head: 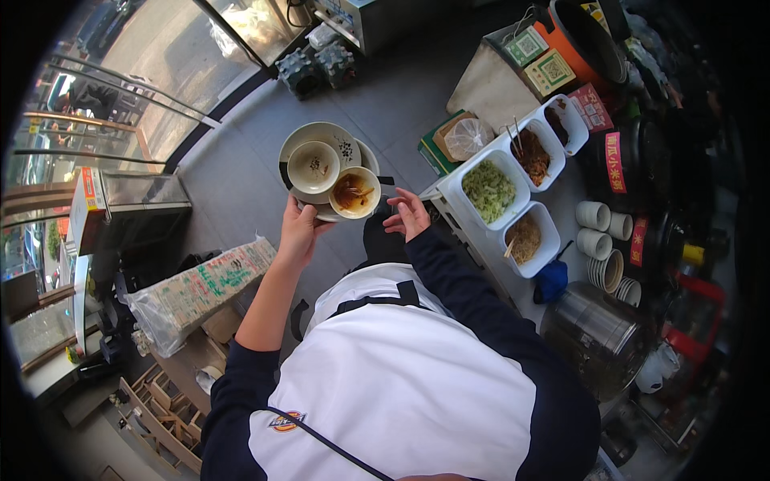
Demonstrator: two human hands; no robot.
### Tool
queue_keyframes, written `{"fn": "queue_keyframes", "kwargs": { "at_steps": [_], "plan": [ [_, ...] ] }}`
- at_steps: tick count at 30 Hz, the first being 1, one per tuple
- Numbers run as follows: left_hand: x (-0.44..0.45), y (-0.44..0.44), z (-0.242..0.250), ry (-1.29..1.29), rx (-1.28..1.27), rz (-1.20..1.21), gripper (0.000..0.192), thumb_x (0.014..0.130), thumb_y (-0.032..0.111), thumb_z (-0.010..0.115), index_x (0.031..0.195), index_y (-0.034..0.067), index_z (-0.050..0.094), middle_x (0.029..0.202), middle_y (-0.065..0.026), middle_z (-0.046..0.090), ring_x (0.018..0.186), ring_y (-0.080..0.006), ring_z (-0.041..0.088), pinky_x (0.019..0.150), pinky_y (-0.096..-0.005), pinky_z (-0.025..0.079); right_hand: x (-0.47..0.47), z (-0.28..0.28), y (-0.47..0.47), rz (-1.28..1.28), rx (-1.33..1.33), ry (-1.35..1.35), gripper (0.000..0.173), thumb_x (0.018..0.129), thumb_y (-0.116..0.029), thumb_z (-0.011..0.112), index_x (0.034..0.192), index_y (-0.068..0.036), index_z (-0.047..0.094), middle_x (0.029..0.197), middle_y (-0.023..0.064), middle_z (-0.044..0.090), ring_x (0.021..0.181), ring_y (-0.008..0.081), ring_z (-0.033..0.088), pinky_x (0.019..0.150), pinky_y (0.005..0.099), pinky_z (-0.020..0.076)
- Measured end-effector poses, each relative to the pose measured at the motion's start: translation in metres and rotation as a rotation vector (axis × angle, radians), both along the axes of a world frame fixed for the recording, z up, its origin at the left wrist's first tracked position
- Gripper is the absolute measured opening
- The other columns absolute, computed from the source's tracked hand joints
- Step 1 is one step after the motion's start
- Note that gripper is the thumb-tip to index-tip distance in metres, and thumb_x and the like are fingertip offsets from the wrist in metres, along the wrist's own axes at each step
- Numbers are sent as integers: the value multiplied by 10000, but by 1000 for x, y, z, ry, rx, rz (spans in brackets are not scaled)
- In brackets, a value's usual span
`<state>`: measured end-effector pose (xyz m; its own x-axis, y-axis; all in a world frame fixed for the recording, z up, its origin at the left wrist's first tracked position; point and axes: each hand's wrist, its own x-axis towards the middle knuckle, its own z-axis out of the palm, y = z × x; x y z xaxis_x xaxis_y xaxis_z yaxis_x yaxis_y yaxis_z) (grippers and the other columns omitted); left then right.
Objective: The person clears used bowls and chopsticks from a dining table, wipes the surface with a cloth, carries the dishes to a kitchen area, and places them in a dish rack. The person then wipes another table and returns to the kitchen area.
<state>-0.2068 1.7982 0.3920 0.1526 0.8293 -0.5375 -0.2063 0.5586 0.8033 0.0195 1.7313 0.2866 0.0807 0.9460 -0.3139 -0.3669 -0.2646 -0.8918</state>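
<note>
My left hand (301, 231) grips the lower rim of a stack of plates (307, 132), thumb on top. On the upper plate, which has a dark floral pattern, sits a bowl (313, 168) with dark bits at its bottom. Beside it, a smaller bowl (355, 192) holds brown sauce and food remains. Just right of the small bowl, my right hand (411, 215) has its fingers apart and holds nothing. A dark utensil end (386, 180) sticks out past the small bowl's right side.
To the right, a counter (463, 222) bears white tubs of shredded greens (489, 187), brown food (532, 157) and noodle-like strands (524, 240). Stacked cups (594, 215) and a steel pot (595, 337) stand beyond. A plastic-wrapped bundle (204, 288) lies at lower left, near a black cabinet (138, 210).
</note>
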Motion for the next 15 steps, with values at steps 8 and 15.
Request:
{"fn": "queue_keyframes", "kwargs": {
  "at_steps": [8,15],
  "plan": [
    [49,205,21,-62,-1,-87,496,933,-24,358,1402,115,281,1252,-156,548,971,-268,693,746,-307,628,29,14,178,-69,-50,198,506,1046,-379,395,1495,-163,301,1335,130,551,805,226,698,725,346,588],
    [115,391,12,-81,-29,-303,452,953,-6,357,1383,122,305,1208,-153,577,941,-260,704,772,-328,623,78,-17,296,-294,-113,143,473,1036,-354,443,1453,-142,370,1268,121,598,749,214,692,695,344,583]
  ]
}}
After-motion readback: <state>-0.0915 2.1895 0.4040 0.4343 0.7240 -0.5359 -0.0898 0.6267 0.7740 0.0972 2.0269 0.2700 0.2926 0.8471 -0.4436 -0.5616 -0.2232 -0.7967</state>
